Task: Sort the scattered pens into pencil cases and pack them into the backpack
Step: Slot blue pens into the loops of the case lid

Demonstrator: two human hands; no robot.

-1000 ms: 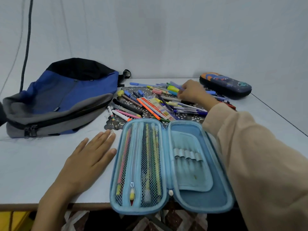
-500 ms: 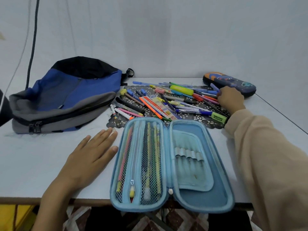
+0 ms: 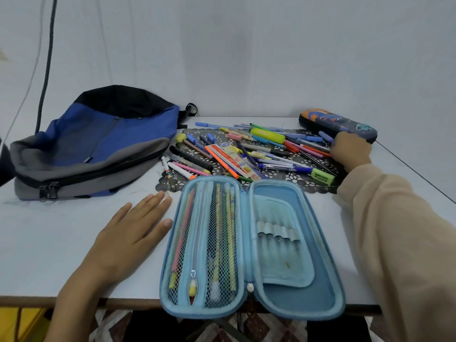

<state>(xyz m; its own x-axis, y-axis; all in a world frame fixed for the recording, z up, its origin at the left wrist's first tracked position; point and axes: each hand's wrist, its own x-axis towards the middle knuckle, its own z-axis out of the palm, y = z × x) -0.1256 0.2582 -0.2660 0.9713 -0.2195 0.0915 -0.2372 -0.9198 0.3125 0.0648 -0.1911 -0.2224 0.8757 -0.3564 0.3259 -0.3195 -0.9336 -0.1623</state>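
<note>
Pens: a loose heap of slim plastic barrels, criss-crossed on a dark lace-cut mat at the middle back of the worktop. Among them a fat yellow highlighter, a green block eraser and a flat orange-edged ruler.

Right hand at the heap's right end, just beside the dark pencil case, a closed, rounded hard shell with a printed cover. Back of the hand toward the camera, fingers curled round a lilac pen, its end poking up and to the left. Loose beige sleeve down the right side.

Left hand flat on the worktop just left of the blue pencil case, fingers straight and close together, holding nothing.

Blue pencil case: moulded oval shell, unzipped and spread flat like a book, near end overhanging the worktop's front edge. Left half covered by a mesh pocket with pencils lengthwise behind it. Right half with a soft flap and a row of elastic loops.

Backpack: soft blue, grey and black fabric, lying on its side at the back left, just beside the mat, zip pulls together at the near corner.

Smooth pale surface showing between backpack and left hand, and a narrow strip between sleeve and the right edge.
</note>
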